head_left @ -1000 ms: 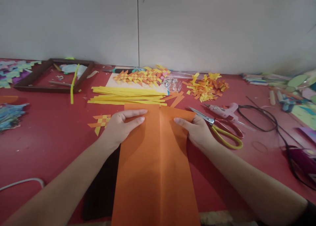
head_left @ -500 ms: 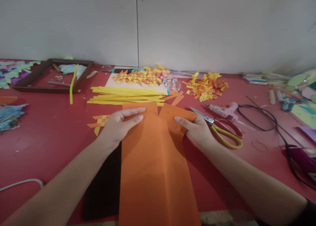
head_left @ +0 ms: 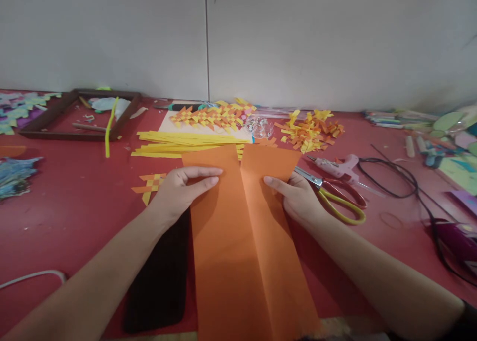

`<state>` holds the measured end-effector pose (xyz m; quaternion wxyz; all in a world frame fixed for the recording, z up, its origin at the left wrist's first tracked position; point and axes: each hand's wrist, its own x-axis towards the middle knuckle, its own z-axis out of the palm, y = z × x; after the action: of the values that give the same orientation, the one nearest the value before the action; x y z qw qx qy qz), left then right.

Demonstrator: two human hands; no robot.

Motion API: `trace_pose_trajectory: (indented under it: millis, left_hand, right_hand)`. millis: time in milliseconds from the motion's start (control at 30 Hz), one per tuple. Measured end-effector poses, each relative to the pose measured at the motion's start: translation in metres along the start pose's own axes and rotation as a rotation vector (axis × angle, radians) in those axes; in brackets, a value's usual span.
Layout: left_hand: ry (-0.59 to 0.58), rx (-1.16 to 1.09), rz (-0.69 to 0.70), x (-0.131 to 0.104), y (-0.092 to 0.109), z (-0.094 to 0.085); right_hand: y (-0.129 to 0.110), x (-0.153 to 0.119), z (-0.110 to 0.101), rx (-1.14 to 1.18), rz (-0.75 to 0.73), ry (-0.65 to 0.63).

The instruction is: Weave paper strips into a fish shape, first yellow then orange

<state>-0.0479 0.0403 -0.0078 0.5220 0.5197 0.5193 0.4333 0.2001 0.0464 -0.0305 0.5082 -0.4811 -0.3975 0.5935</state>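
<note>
An orange sheet of paper (head_left: 231, 261) with a lengthwise crease stretches from mid-table toward me. Its far end is split along the crease for a short way. My left hand (head_left: 186, 192) pinches the left half near the far end, thumb and forefinger on top. On the right half, my right hand (head_left: 298, 194) grips the outer edge, its thumb on top and its fingers underneath. A woven orange-and-yellow paper piece (head_left: 152, 184) lies just beyond my left hand. Scissors (head_left: 335, 192) with red and yellow handles rest beside my right hand, their blades partly hidden.
Yellow paper strips (head_left: 186, 145) lie beyond the sheet. Paper scraps (head_left: 311, 132) are heaped farther back. A pink glue gun (head_left: 341, 167) with a black cord sits at right. A dark flat object (head_left: 160, 281) lies under my left forearm; a brown frame (head_left: 67, 135) stands at back left.
The sheet has swung, its near end shifting right. Its right half now lies flatter, with the far edge lifted farther out. Both hands have barely moved.
</note>
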Motion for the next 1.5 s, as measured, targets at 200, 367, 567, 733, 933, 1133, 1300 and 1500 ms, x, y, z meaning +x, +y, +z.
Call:
trace_pose_trajectory:
  millis: [200, 367, 567, 733, 933, 1133, 1300, 1500]
  left_hand:
    - [0.063, 0.04, -0.023, -0.0012, 0.0044, 0.0021]
    - [0.101, -0.025, -0.029, 0.0002, 0.0055, 0.0027]
    - [-0.017, 0.026, 0.144, -0.0014, 0.0055, 0.0023]
    - [-0.066, 0.168, 0.072, -0.0015, 0.0038, 0.0005]
    - [-0.006, 0.171, 0.064, -0.0012, 0.0043, -0.0005]
    - [0.006, 0.208, 0.073, -0.0018, 0.006, -0.0009]
    - [0.015, 0.158, 0.073, -0.0007, 0.0022, -0.0024]
    - [-0.054, 0.231, 0.155, -0.0011, 0.005, -0.0052]
  right_hand:
    - [-0.0007, 0.0027, 0.0015, 0.014, -0.005, 0.035]
    - [-0.002, 0.0027, 0.0015, 0.041, -0.022, 0.038]
    - [-0.0042, 0.0051, 0.0018, 0.098, -0.018, 0.076]
    - [-0.0037, 0.0076, -0.0003, 0.106, -0.021, 0.1]
    - [-0.0065, 0.003, -0.0025, 0.036, 0.06, 0.034]
    - [-0.0039, 0.0039, -0.0019, 0.057, 0.061, 0.018]
    - [-0.0035, 0.0041, 0.0003, 0.079, 0.04, 0.037]
    - [-0.0058, 0.0048, 0.0006, 0.146, 0.057, 0.076]
